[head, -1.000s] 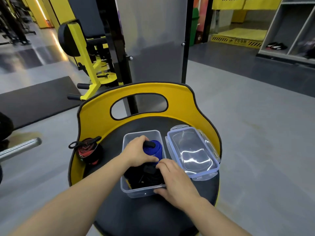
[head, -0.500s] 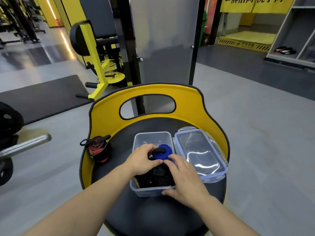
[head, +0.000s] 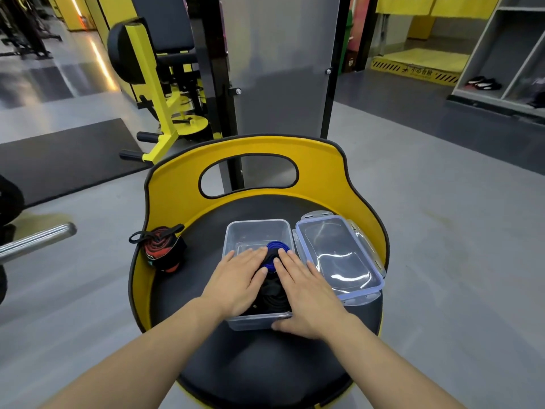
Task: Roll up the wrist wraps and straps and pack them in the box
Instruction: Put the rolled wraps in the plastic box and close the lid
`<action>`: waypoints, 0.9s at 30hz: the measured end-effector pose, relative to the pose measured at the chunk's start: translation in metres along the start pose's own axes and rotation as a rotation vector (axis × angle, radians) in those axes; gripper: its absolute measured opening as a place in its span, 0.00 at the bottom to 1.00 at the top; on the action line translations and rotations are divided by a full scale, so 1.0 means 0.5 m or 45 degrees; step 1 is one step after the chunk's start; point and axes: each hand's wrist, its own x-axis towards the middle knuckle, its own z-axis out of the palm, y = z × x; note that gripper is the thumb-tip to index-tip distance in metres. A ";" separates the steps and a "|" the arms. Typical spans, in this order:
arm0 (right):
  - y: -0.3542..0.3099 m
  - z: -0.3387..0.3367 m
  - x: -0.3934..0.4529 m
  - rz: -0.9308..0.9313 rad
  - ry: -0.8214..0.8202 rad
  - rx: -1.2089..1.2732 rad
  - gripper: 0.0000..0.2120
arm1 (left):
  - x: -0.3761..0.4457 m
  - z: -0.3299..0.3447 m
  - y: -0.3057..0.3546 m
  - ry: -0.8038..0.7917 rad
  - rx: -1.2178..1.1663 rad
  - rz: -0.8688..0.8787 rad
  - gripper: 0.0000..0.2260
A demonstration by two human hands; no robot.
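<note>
Two rolls, a blue roll [head: 275, 250] and a black roll [head: 272, 293], sit in our box [head: 256, 231] under our flat left hand [head: 236, 278] and right hand [head: 306, 293], nothing gripped, while one red roll [head: 162, 249] waits outside and the lid [head: 339, 255] is off.

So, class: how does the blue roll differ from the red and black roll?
The blue roll lies inside the clear box, under both hands; the red and black roll sits on the seat outside it, untouched. The blue roll is one colour; the other is two. Both are rolled up.
</note>
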 end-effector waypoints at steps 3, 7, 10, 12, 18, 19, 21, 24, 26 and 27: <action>0.001 0.002 0.001 0.020 -0.008 0.006 0.60 | 0.005 -0.002 0.006 -0.016 0.016 -0.014 0.25; -0.003 -0.010 0.005 0.020 -0.020 0.008 0.60 | 0.011 -0.024 0.003 -0.155 -0.069 -0.025 0.25; -0.004 -0.016 0.005 0.028 -0.055 -0.022 0.59 | 0.002 -0.052 -0.004 -0.149 -0.281 0.026 0.24; -0.006 -0.018 0.005 0.040 -0.074 -0.037 0.60 | -0.014 -0.083 -0.025 -0.013 -0.288 0.021 0.21; -0.010 -0.013 0.005 0.040 -0.095 -0.048 0.59 | -0.025 -0.225 -0.182 0.104 0.184 -0.283 0.28; -0.009 -0.012 0.006 0.038 -0.094 -0.047 0.59 | -0.023 -0.246 -0.206 0.035 0.313 -0.337 0.34; -0.009 -0.011 0.007 0.032 -0.095 -0.040 0.59 | -0.013 -0.273 -0.247 -0.125 0.591 -0.378 0.46; -0.008 -0.008 0.008 0.028 -0.090 -0.026 0.59 | 0.004 -0.282 -0.282 -0.330 0.922 -0.351 0.54; -0.006 -0.007 0.007 0.024 -0.084 -0.024 0.59 | 0.016 -0.274 -0.295 -0.388 1.059 -0.300 0.52; -0.005 -0.007 0.007 0.022 -0.083 -0.023 0.59 | 0.021 -0.269 -0.299 -0.402 1.117 -0.273 0.51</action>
